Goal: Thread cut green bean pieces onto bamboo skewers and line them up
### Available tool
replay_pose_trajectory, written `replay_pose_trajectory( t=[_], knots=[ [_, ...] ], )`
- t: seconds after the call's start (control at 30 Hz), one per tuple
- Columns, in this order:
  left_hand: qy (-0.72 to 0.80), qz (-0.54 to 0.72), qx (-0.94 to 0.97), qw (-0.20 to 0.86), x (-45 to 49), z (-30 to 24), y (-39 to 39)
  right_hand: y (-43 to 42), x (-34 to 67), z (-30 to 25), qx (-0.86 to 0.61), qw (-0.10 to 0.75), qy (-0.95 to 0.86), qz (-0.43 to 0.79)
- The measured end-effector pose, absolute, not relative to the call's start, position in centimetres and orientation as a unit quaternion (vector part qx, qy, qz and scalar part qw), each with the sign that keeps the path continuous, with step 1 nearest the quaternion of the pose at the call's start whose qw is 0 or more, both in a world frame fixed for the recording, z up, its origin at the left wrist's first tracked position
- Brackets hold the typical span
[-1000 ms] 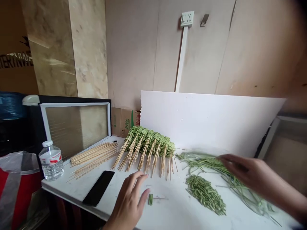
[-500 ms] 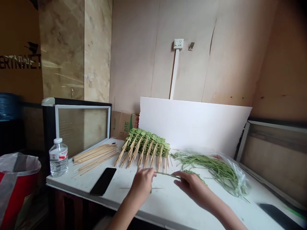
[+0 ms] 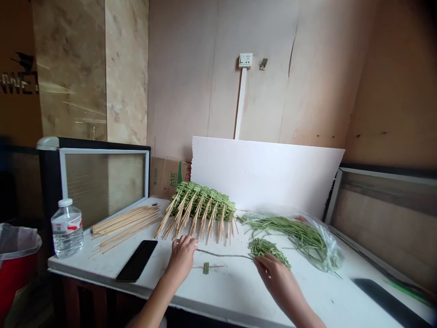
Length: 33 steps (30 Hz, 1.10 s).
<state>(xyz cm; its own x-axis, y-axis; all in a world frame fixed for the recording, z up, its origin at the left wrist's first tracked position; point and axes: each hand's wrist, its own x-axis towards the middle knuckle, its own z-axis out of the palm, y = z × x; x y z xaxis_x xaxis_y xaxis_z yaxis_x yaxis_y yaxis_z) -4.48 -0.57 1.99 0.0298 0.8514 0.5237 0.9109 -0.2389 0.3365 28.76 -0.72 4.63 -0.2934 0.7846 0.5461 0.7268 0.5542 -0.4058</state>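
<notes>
My left hand (image 3: 182, 259) and my right hand (image 3: 273, 273) each pinch one end of a long thin green stem (image 3: 223, 254), stretched between them just above the white table (image 3: 239, 291). Below the stem lies a skewer with two short green pieces on it (image 3: 206, 267). Behind my left hand is a stack of skewers loaded with green pieces (image 3: 201, 212). A small heap of cut green pieces (image 3: 266, 248) lies beside my right hand, with a bag of long green stems (image 3: 300, 234) behind it.
A pile of bare bamboo skewers (image 3: 124, 223), a black phone (image 3: 137, 260) and a water bottle (image 3: 67, 228) are on the table's left part. A white board (image 3: 269, 173) leans on the wall. A red bin (image 3: 15, 269) stands at left, a dark knife (image 3: 385, 296) at right.
My right hand came in from the bag of stems toward the middle with one stem. My left hand took hold of its other end, and the stem now stretches between both hands.
</notes>
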Motion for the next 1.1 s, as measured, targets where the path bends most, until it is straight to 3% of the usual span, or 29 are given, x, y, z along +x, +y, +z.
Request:
replay_pose_trajectory(
  t=[0.37,0.6,0.9,1.1],
  knots=[
    [-0.418,-0.422,-0.778,-0.204,4.5,4.3,-5.6,-3.9,25.6,4.2,-0.406,0.45,-0.759,0.237],
    [-0.398,-0.444,-0.779,-0.196,4.1,4.5,-5.4,-4.5,25.8,4.6,-0.396,0.465,-0.73,0.306],
    [-0.408,-0.449,-0.784,-0.131,4.1,4.2,-5.5,-4.9,25.9,4.8,-0.379,0.471,-0.769,0.204],
    [-0.373,-0.476,-0.766,-0.218,5.1,4.7,-6.3,-5.3,25.5,4.8,-0.364,0.469,-0.783,0.185]
  ],
)
